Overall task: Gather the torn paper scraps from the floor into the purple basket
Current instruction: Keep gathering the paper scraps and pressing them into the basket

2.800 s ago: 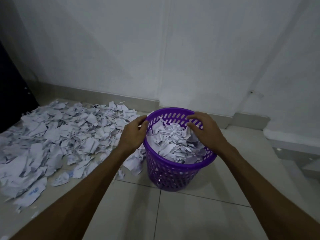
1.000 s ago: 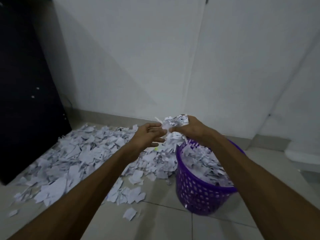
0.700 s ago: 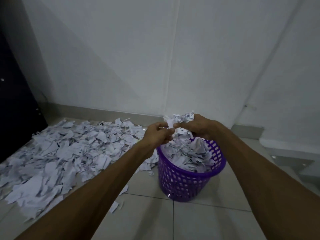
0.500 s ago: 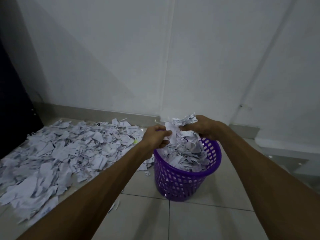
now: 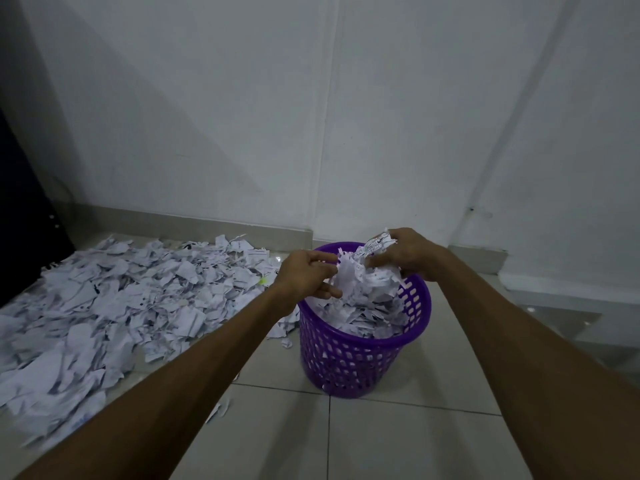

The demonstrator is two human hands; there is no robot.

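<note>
The purple basket point(image 5: 363, 362) stands on the tiled floor, heaped with white scraps. Both hands hover over its rim with a bundle of torn paper scraps point(image 5: 360, 271) between them. My left hand point(image 5: 308, 275) holds the bundle's left side above the near left rim, fingers curled toward it. My right hand point(image 5: 408, 252) grips the bundle's top right, a printed scrap poking up past its fingers. Loose pieces hang from the bundle down onto the heap inside. A wide pile of scraps point(image 5: 121, 306) covers the floor to the left of the basket.
A white wall with a grey skirting point(image 5: 207, 225) runs behind. A dark cabinet point(image 5: 24, 220) stands at the far left edge. A raised step point(image 5: 554, 317) lies at the right. A few stray scraps point(image 5: 218, 408) lie on the bare tiles in front.
Both hands carried a bundle of scraps from the floor pile rightward and now hold it lower over the basket. The heap inside the basket has grown.
</note>
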